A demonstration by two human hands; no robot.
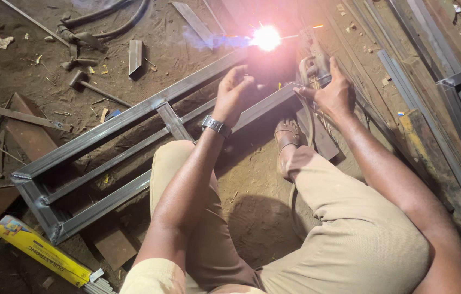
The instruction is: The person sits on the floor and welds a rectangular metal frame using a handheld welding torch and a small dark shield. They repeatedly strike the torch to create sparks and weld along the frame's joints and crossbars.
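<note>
Right grip (333,93) closed on electrode holder (313,68); left hand (234,92) steadies frame (132,117) edge.

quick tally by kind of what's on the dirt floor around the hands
steel frame: 1
electrode holder: 1, in the right hand
hammer: 1
yellow electrode box: 1
left hand: raised, empty
total: 4 things

Grey steel frame (116,158) across the frame's middle, white-pink arc glare (266,38) at top centre, khaki trousers (350,234) lower right, yellow box (40,250) lower left, brown dirt floor (252,190).
</note>
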